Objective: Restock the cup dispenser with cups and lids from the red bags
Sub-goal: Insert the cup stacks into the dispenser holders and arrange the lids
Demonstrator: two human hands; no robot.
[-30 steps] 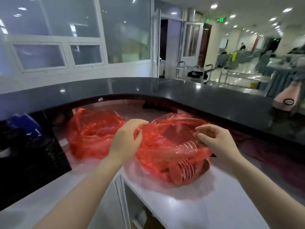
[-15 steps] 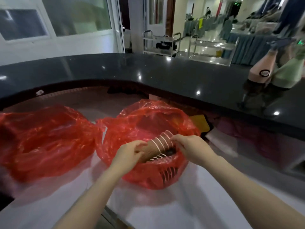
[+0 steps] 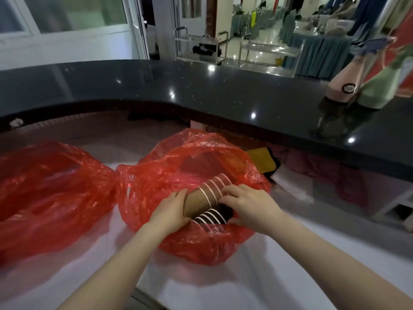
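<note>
On the white worktop (image 3: 223, 291), the left hand (image 3: 169, 211) curls around the base of a brown cup stack (image 3: 202, 196) inside the open red bag (image 3: 187, 247). The right hand (image 3: 250, 208) rests over the rim end, fingers bent; whether it grips is unclear. The stack's long axis runs from the left hand up and away to the right. A second stack (image 3: 210, 218) lies partly hidden beneath. Another red bag (image 3: 49, 198) sits left, its contents unreadable. No dispenser is visible.

Two bags on the counter (image 3: 234, 294): one bag (image 3: 44, 198) at the left edge, other bag (image 3: 178, 171) mid-counter just right of it. Cup stack (image 3: 207, 195) lying inside the middle bag, second stack (image 3: 210, 217) right in front. Raised ledge (image 3: 223, 95) running behind both.
</note>
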